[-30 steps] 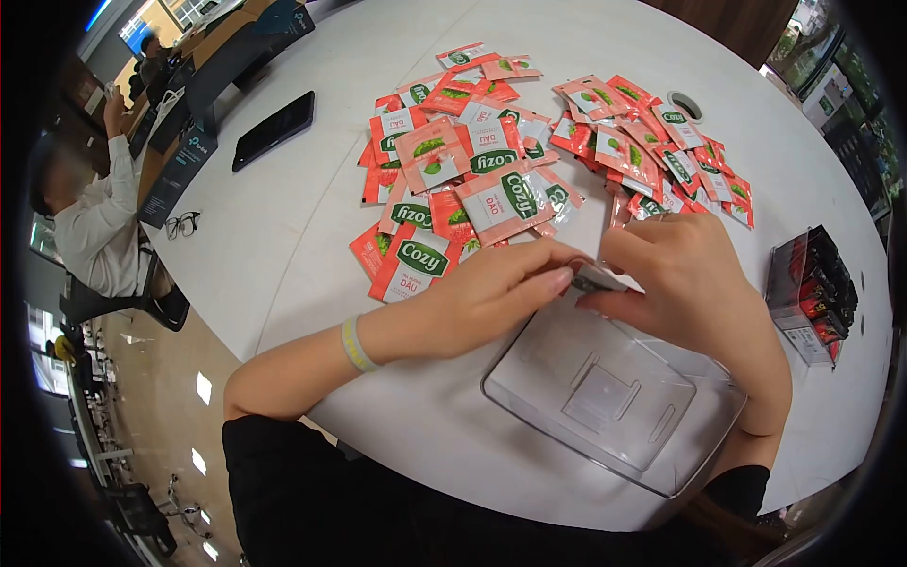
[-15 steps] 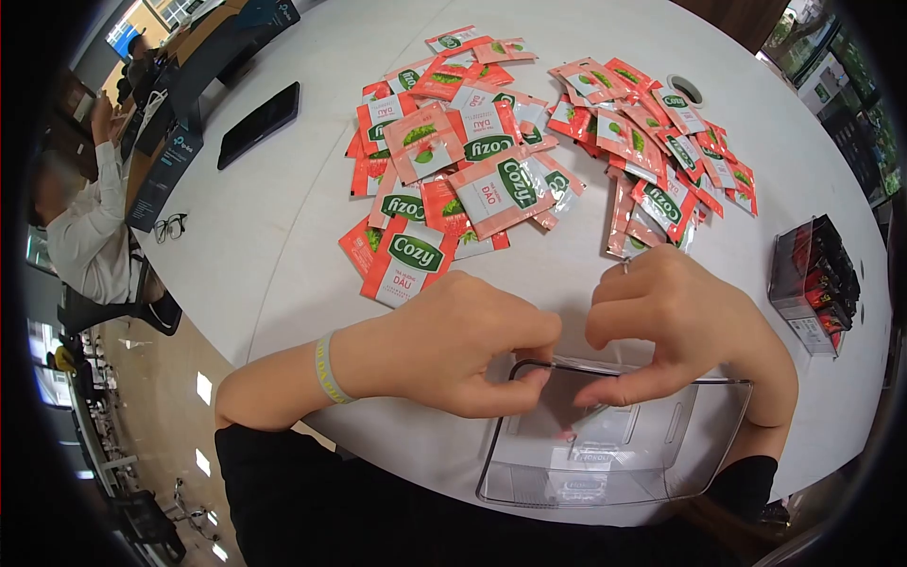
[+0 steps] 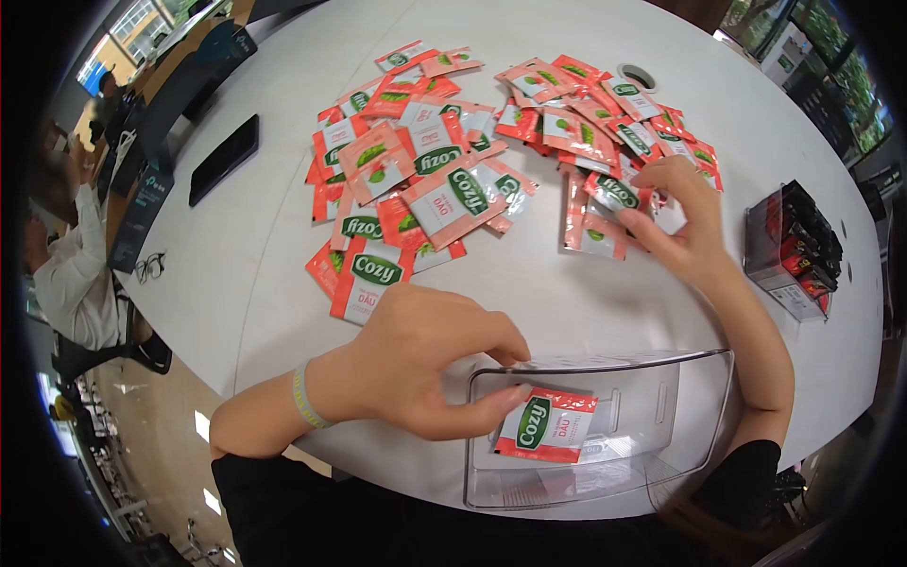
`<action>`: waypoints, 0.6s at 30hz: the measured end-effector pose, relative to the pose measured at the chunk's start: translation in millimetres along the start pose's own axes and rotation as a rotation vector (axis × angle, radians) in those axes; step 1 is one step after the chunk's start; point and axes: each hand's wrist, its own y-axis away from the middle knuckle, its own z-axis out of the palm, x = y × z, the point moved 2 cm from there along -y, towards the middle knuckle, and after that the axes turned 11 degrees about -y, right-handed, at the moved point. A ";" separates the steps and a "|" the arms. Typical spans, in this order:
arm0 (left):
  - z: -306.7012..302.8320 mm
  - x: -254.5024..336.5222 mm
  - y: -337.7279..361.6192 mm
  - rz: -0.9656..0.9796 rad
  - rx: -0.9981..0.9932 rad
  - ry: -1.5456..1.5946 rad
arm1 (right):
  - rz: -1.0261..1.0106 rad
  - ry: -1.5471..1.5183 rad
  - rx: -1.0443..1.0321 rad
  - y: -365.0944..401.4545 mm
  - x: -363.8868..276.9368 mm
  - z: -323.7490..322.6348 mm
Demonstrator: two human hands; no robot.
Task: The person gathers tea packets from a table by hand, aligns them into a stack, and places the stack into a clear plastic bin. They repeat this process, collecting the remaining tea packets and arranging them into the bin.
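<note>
A clear plastic box (image 3: 694, 406) sits at the table's near edge. One red-and-white Cozy tea sachet (image 3: 548, 425) is inside it, toward the left. My left hand (image 3: 430, 364) reaches over the box's left rim, thumb and index finger apart, with the thumb tip right at the sachet's upper corner. Farther off, my right hand (image 3: 685, 222) is over the right-hand pile of tea sachets (image 3: 576, 132), its thumb and fingers spread around a sachet (image 3: 614, 192) at the pile's near side. Part of that sachet is behind the fingers.
A larger heap of tea sachets (image 3: 378, 161) spreads left of centre. On the right stands a clear box of dark packets (image 3: 798, 246). A tape roll (image 3: 636, 76), a black phone (image 3: 225, 159) and glasses (image 3: 149, 268) lie farther out. A person in a white shirt (image 3: 80, 274) sits at left.
My right hand has moved from over the box up to the right pile. A sachet now lies plainly visible in the box. My left hand has stayed by the left rim, its fingers wider apart.
</note>
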 end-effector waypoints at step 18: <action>50.3 -39.3 -25.9 -0.009 0.210 -0.156 | -0.201 -0.402 0.074 20.3 -34.2 51.5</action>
